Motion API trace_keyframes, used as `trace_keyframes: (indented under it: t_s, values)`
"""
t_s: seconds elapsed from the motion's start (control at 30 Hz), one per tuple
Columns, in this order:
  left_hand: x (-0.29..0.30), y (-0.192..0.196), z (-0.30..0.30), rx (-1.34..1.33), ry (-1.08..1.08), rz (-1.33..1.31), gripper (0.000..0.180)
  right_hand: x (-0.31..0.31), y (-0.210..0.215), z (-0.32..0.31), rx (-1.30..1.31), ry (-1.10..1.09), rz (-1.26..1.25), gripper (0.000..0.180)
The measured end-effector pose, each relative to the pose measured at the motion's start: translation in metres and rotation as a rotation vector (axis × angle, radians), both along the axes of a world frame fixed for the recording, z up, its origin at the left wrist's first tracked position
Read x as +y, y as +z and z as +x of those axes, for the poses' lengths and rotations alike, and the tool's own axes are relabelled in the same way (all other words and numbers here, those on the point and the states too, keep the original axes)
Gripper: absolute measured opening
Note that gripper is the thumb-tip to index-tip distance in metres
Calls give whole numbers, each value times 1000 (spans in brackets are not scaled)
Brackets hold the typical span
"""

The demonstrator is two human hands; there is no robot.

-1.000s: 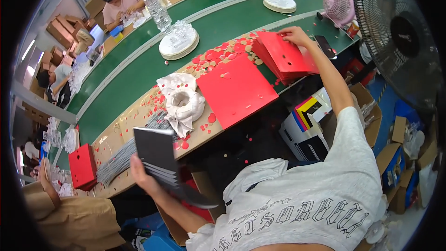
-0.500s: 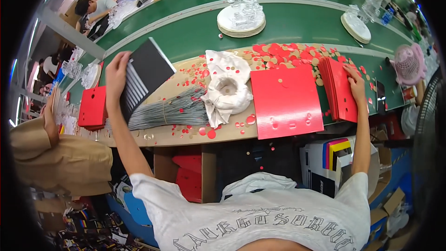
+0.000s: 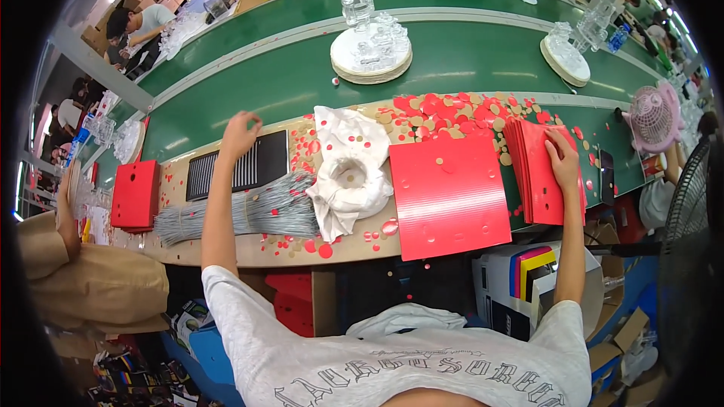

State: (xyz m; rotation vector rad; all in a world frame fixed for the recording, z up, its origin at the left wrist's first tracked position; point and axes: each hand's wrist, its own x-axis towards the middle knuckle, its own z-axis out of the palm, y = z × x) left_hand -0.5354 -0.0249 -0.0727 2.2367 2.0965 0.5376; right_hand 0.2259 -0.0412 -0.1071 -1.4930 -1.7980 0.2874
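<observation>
My left hand (image 3: 240,136) hovers over a black panel with pale stripes (image 3: 273,157), its fingers loosely bent and apart, nothing visible in them. The panel lies behind a bundle of thin grey wires (image 3: 241,215). At the right, my right hand (image 3: 562,160) rests with spread fingers on a stack of red corrugated sheets (image 3: 528,181) with small holes, fanned at the left edge. Another red sheet (image 3: 450,207) lies flat to the left of that stack. A bunched white cloth (image 3: 332,218) forms a ring between the wires and this sheet.
Red and tan discs (image 3: 445,117) are scattered behind the sheets. More red pieces (image 3: 136,194) are stacked at the left. A phone (image 3: 606,178) and a pink fan (image 3: 653,117) are at the right. Clear parts stand on a round white stack (image 3: 371,56) on the green bench. Another person's sleeve (image 3: 94,279) is left.
My left hand has let go of the black panel, which now lies flat on the bench. My right hand has shifted inward over the red stack. The view has moved slightly.
</observation>
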Motion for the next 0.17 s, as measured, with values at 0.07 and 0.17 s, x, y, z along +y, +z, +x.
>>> trace_keyframes:
  t_s: [0.07,0.17]
  values:
    - [26,23,19,-108,-78,40,20,-2,0,-2,-13,-7,17,30]
    - [78,59,64,-236,-138,205,36,0,-4,-3,-120,-27,60,30]
